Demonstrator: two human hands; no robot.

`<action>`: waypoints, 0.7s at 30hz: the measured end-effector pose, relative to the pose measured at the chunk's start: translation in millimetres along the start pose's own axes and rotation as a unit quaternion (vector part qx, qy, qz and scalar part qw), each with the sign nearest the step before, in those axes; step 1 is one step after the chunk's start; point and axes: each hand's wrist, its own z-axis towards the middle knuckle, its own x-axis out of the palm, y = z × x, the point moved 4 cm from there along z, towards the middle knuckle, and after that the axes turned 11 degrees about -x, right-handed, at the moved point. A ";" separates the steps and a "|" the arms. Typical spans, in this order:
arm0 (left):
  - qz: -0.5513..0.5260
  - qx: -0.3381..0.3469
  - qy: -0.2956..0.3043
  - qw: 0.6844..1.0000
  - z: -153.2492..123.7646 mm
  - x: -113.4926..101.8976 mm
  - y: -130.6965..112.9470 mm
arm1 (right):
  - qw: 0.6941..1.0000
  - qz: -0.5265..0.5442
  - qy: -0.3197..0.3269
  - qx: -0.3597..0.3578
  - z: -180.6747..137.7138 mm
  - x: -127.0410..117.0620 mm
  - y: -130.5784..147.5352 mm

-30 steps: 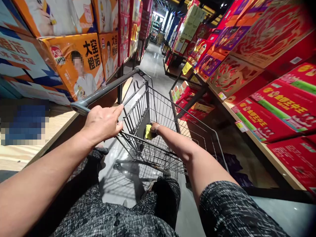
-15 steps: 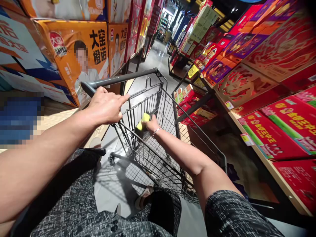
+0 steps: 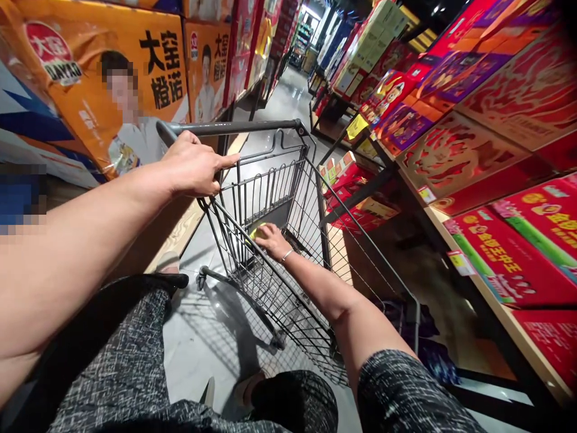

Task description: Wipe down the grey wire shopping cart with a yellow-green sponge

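Note:
The dark metal shopping cart (image 3: 288, 126) stands in front of me, tilted in the view. My left hand (image 3: 196, 165) is closed over its near rim by the handle corner, with the index finger stretched out along a bar. Down inside the basket is my right hand (image 3: 271, 239), a thin bracelet at its wrist. Its fingers are closed on a bright yellow-green cloth-like thing (image 3: 256, 231), mostly hidden behind the hand and the wire side. The cloth is low in the basket, near the panel at the handle end.
Orange drink cartons (image 3: 97, 84) are stacked on the left. Red gift boxes (image 3: 500, 258) fill the shelf on the right, whose wooden edge (image 3: 439, 219) runs close to the cart. A shiny floor aisle (image 3: 288, 90) stretches ahead. Part of a cart wheel (image 3: 202, 276) shows below.
My right hand has moved a little lower in the basket, turning so that its back covers most of the yellow-green cloth. My left hand stays on the rim. The view has shifted slightly.

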 end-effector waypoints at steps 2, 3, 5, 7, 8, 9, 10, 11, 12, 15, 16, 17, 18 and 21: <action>-0.011 0.008 0.011 1.000 12.2 1.6 3.5 | 1.000 0.004 0.005 0.017 -13.6 14.2 -11.6; -0.013 0.011 0.018 1.000 17.9 2.3 5.3 | 0.999 0.001 -0.003 0.035 -16.5 16.0 -20.9; -0.009 0.020 0.032 0.999 27.7 3.1 9.3 | 0.996 -0.012 -0.029 0.081 -13.8 8.4 -46.1; 0.005 0.029 0.035 0.999 35.8 3.6 13.6 | 0.986 -0.031 -0.078 0.144 -1.7 -15.0 -78.9; 0.013 0.035 0.034 0.999 39.2 4.0 15.7 | 0.978 -0.044 -0.108 0.176 6.7 -31.3 -96.3; 0.018 0.042 0.031 0.998 42.4 4.4 17.6 | 0.961 -0.061 -0.160 0.219 14.8 -50.8 -114.0; 0.021 0.048 0.029 0.998 45.4 5.1 19.3 | 0.942 -0.081 -0.212 0.248 23.1 -70.3 -129.5; 0.020 0.053 0.026 0.998 48.2 5.8 20.9 | 0.929 -0.100 -0.246 0.259 31.7 -87.1 -142.2; 0.019 0.058 0.022 0.998 50.8 6.6 22.2 | 0.920 -0.115 -0.268 0.264 39.3 -100.2 -152.5; 0.018 0.063 0.011 0.998 58.1 8.6 25.8 | 0.922 -0.132 -0.263 0.250 50.2 -108.3 -165.9; 0.023 0.063 0.009 0.998 60.1 9.2 26.8 | 0.929 -0.127 -0.243 0.248 48.3 -99.8 -164.7; 0.031 0.064 0.008 0.997 61.7 9.7 27.7 | 0.936 -0.120 -0.215 0.250 43.5 -86.4 -160.9; 0.045 0.064 0.008 0.997 62.9 10.1 28.3 | 0.943 -0.110 -0.184 0.256 36.2 -69.5 -154.7; 0.097 0.065 -0.006 0.993 64.4 8.6 28.5 | 0.954 -0.082 -0.101 0.272 5.6 -12.3 -125.1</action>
